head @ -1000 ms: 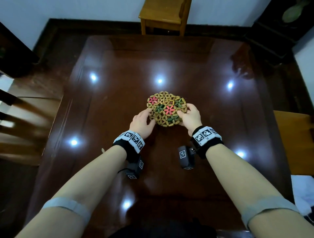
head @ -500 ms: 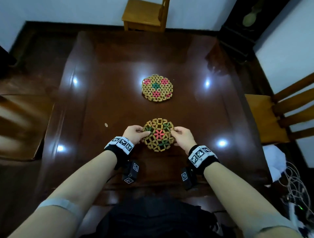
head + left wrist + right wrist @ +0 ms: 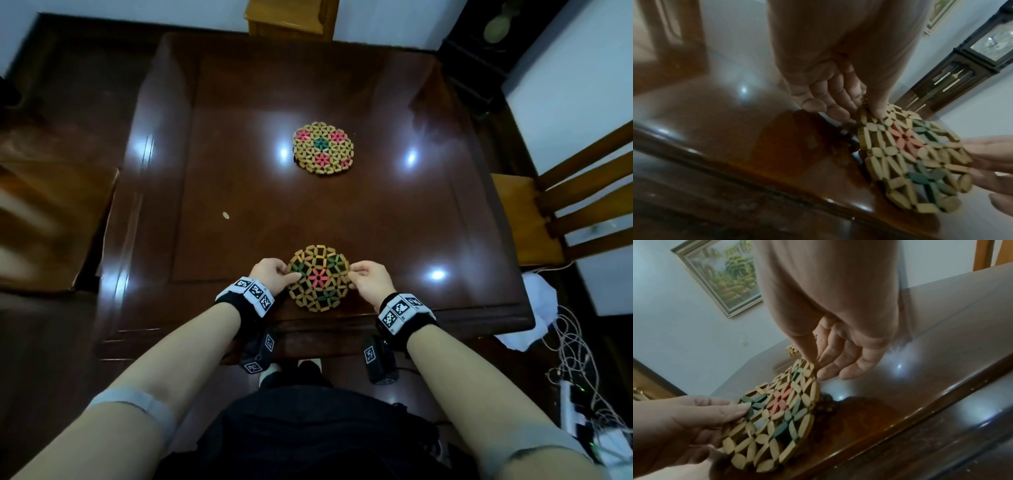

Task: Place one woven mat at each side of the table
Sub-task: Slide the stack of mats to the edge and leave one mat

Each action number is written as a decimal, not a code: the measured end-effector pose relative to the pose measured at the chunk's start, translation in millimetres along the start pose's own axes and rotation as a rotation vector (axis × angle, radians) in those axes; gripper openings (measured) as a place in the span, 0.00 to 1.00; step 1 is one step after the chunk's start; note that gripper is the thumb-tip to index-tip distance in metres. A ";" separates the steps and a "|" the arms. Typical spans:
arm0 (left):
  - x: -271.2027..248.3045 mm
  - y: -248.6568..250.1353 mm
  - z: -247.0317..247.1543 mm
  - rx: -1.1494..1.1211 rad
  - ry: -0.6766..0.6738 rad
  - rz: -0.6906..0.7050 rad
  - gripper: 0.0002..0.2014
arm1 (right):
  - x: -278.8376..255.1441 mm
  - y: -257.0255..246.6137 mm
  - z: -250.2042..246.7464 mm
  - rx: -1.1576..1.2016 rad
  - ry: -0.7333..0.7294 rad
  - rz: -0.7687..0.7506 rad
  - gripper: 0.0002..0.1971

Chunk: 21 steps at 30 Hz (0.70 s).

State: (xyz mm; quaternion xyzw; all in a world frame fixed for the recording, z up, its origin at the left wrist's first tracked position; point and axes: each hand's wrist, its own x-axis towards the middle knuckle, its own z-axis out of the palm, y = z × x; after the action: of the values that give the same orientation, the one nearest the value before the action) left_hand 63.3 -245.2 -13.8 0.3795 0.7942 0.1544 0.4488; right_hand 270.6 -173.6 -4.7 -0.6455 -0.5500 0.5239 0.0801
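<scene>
A round woven mat of tan pieces with a red flower centre and green petals hangs just above the near edge of the dark wooden table. My left hand pinches its left rim and my right hand pinches its right rim. In the left wrist view the mat is tilted, with the left thumb on top and the fingers curled under. In the right wrist view the mat is pinched at its far rim by thumb and forefinger. A second woven mat lies flat near the table's middle.
A small pale speck lies on the table left of centre. Wooden chairs stand at the right, the far side and the left. A dark clock cabinet stands at the far right, and cables lie on the floor.
Both hands lifted the top mat off the pile in the middle and drew it toward me to the near edge. The other mat stayed in the middle.
</scene>
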 end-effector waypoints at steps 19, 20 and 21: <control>-4.1 13.3 17.5 0.305 -0.060 0.015 0.17 | 3.5 4.4 -15.1 -0.582 -0.029 -0.225 0.12; -4.1 15.1 17.4 0.330 -0.066 0.020 0.18 | 2.6 3.7 -13.2 -0.624 -0.042 -0.262 0.15; -4.4 16.7 17.7 0.348 -0.064 0.024 0.19 | 2.3 3.7 -11.9 -0.660 -0.061 -0.286 0.17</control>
State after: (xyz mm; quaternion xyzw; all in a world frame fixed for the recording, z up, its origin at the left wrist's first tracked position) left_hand 87.1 -239.1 -11.2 0.4655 0.7897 0.0080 0.3994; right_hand 281.7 -167.5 -3.4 -0.5371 -0.7765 0.3204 -0.0765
